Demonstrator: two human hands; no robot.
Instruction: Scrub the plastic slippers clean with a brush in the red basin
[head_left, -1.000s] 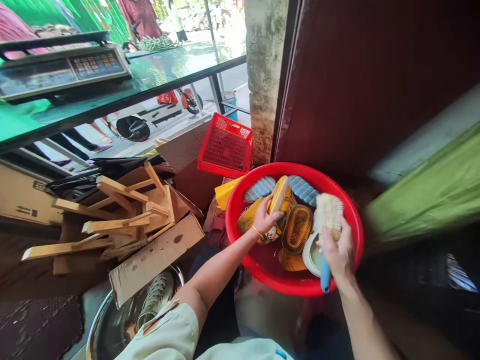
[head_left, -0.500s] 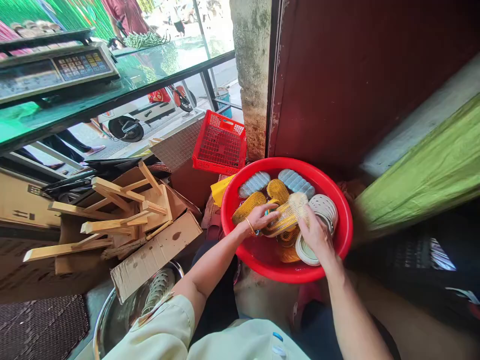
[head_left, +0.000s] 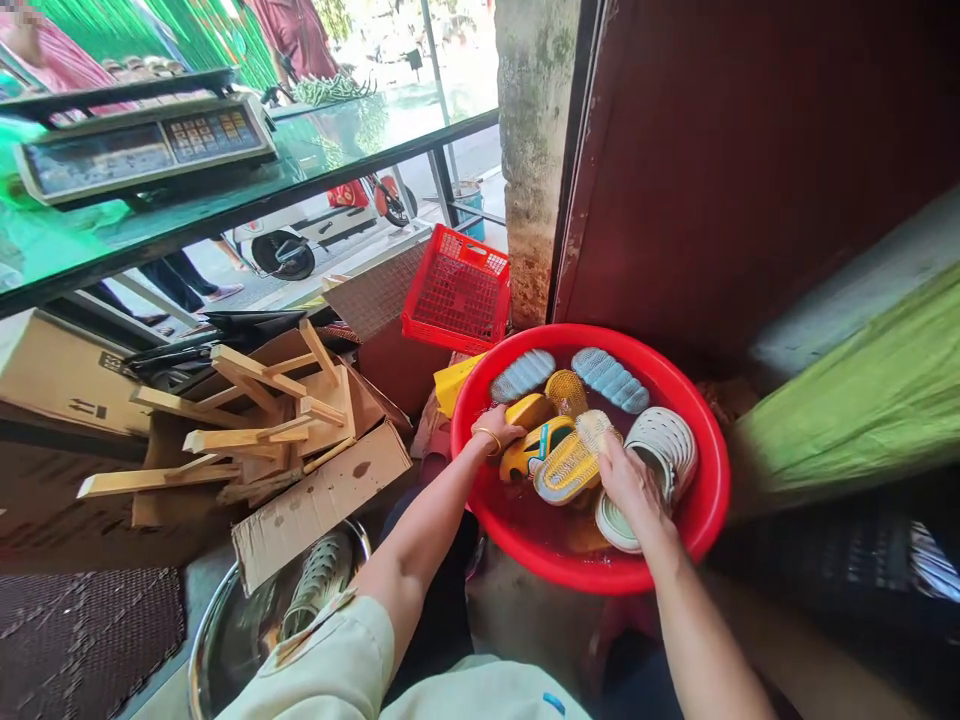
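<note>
A red basin holds water and several slippers. My left hand, with a bracelet at its wrist, closes on a yellow slipper by the basin's left side. My right hand grips the edge of another yellow slipper, its patterned sole turned up. The far end of that sole looks pale and rough. Between the hands lies a yellow clog with a teal-and-white strap mark. Two blue-grey ridged soles sit at the back. White clogs rest at the right, partly behind my right hand.
A red crate stands behind the basin. Upturned wooden stools and cardboard crowd the left. A metal basin with pale footwear is near my left elbow. A scale sits on the glass counter; green cloth hangs right.
My left hand has moved left, away from the slipper in my right hand, onto another yellow slipper. The right hand keeps its slipper. The view has shifted slightly.
</note>
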